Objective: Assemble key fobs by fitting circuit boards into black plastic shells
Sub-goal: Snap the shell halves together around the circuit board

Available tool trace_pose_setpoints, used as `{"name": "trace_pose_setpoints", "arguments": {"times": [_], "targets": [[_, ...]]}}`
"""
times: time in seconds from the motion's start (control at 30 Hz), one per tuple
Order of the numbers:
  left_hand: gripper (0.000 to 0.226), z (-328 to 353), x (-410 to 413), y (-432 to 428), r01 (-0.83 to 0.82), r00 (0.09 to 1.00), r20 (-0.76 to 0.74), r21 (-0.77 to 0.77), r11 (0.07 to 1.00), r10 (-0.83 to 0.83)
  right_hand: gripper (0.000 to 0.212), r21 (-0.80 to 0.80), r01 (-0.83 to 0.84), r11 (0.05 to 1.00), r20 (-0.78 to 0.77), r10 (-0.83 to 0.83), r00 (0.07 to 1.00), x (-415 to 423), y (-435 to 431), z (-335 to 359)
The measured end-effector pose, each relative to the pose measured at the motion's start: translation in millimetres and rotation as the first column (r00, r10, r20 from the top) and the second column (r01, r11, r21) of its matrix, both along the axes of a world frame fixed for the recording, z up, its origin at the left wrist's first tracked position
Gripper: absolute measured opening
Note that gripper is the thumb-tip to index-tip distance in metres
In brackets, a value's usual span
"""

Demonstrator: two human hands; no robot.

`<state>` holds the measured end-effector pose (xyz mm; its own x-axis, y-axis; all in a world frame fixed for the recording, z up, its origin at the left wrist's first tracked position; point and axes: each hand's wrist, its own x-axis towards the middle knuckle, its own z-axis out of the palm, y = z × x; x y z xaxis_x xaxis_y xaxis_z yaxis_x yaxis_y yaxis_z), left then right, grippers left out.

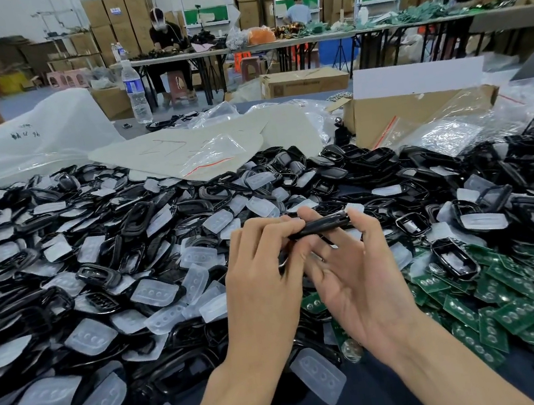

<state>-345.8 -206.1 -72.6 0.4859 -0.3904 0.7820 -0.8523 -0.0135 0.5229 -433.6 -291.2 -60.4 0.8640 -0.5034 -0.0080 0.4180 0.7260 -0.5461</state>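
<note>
Black shell [322, 225] lies edge-on at centre frame, long axis left-right, left hand [262, 272] pinching its left end, right hand [356, 279] its right end, nearest the circuit boards [517, 307] lower right.

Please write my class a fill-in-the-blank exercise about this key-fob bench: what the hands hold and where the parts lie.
1. The left hand and the right hand together hold one ____ plastic shell.
2. The heap of circuit boards is coloured ____.
3. That heap lies on the person's ____ side.
4. At the far edge, the water bottle stands ____, not lying down.

Missing words: black; green; right; upright.
</note>
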Motion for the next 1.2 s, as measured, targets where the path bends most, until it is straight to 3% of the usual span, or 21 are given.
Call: {"name": "trace_pose_setpoints", "arguments": {"times": [0.27,0.43,0.6,0.93,1.07,1.2], "targets": [[0.008,-2.7,-0.4,2.1,0.008,0.996,0.089,-0.064,0.998,-0.002,0.056,-0.022,-0.004,1.000,0.019,0.004,1.000,1.1,2.0,-1.6],[0.003,-1.0,1.3,2.4,-0.002,0.992,0.123,-0.077,0.997,0.012,0.046,-0.011,0.001,1.000,0.022,-0.001,1.000,0.7,3.9,0.0],[0.011,1.4,2.0,2.5,-0.012,0.992,0.124,-0.050,0.999,0.018,0.041,-0.018,0.007,1.000,0.022,-0.007,1.000,-0.6,3.7,3.0],[0.012,1.0,6.8,2.7,-0.041,0.982,0.185,-0.014,0.999,0.043,0.055,-0.126,-0.004,0.992,0.012,0.006,1.000,-2.2,2.5,5.8],[0.009,3.7,4.3,4.3,0.005,0.998,0.060,-0.014,1.000,-0.004,0.045,-0.083,-0.004,0.997,0.018,0.005,1.000,-2.4,3.0,5.5],[0.015,7.1,1.3,5.3,0.058,0.995,-0.082,0.006,0.998,-0.057,0.053,0.026,-0.017,1.000,0.054,0.016,0.998,-3.2,1.5,6.1]]}}
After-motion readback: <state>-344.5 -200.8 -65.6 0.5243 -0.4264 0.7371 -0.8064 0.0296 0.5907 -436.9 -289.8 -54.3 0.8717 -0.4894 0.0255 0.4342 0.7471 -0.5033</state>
